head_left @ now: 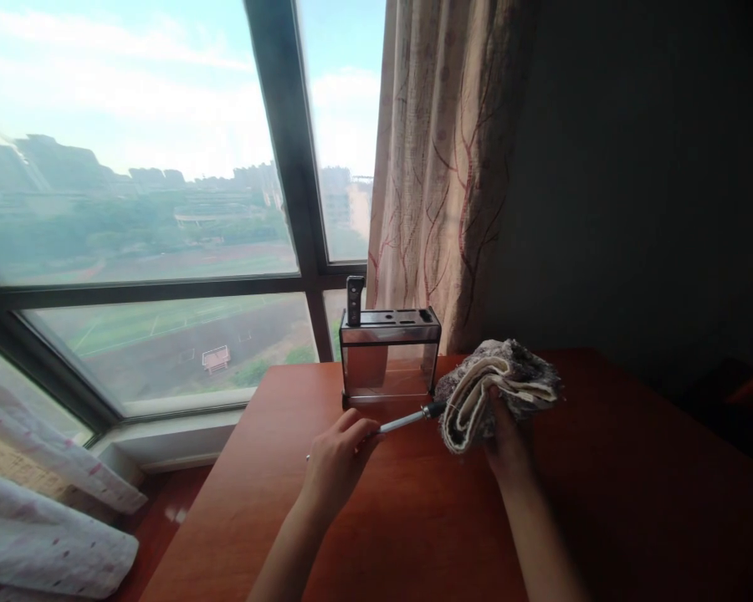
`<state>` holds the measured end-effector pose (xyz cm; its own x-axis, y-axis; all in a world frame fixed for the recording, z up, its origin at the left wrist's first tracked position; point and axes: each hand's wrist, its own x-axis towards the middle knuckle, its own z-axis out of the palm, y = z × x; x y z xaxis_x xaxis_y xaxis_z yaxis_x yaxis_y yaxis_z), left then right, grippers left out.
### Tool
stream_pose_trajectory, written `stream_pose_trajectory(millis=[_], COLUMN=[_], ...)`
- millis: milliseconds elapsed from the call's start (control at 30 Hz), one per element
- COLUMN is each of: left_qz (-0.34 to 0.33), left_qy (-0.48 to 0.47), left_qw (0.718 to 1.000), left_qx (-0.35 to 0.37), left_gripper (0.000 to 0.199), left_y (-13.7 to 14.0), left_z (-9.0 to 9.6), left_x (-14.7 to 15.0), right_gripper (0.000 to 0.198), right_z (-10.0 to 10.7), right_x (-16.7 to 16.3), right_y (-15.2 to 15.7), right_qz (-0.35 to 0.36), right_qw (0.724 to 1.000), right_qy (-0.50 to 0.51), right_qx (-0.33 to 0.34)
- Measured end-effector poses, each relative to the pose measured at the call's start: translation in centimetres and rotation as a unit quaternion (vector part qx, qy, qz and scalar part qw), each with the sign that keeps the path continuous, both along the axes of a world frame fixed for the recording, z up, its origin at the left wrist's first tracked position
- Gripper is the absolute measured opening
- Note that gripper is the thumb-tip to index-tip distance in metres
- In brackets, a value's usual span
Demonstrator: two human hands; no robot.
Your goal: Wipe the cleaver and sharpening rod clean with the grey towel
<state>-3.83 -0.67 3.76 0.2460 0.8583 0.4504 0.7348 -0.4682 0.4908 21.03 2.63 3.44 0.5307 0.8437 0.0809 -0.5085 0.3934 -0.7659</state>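
My left hand point(345, 443) pinches the shaft of a sharpening steel point(402, 421), a thin metal rod with a dark handle. Its tip pokes out to the left of my fingers, and the handle end meets a folded grey-and-cream cloth point(477, 393). My right hand point(508, 439) grips this cloth from below and behind, its thumb pressed on the folds; most of its fingers are hidden. Just beyond the rod, a clear-sided knife block point(389, 364) stands upright. One black-handled knife or tool point(355, 299) sticks out of its top at the left end.
Both arms reach over a reddish-brown wooden table point(407, 518). A large window point(144, 226) lies behind and to the left, with a patterned curtain point(439, 167) beside it. Pale fabric point(43, 527) hangs at the lower left; the right side is dark.
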Motion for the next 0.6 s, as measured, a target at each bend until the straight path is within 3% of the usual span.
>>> stream_pose_trajectory(millis=[400,600], left_qz=[-0.069,-0.030], left_qy=[-0.003,0.025], left_qw=[0.996,0.997], left_qx=[-0.060,-0.065], left_gripper=[0.031,0.021], left_y=[-0.13,-0.17], left_z=[0.72,0.71], left_x=[0.12,0.48], right_gripper=[0.048,0.053], right_z=[-0.55,-0.26], right_x=[0.70,0.21], right_y=[-0.13,-0.08], right_qz=[0.039,0.017], right_qw=[0.998,0.999], right_qy=[0.040,0.037], right_qx=[-0.003,-0.008])
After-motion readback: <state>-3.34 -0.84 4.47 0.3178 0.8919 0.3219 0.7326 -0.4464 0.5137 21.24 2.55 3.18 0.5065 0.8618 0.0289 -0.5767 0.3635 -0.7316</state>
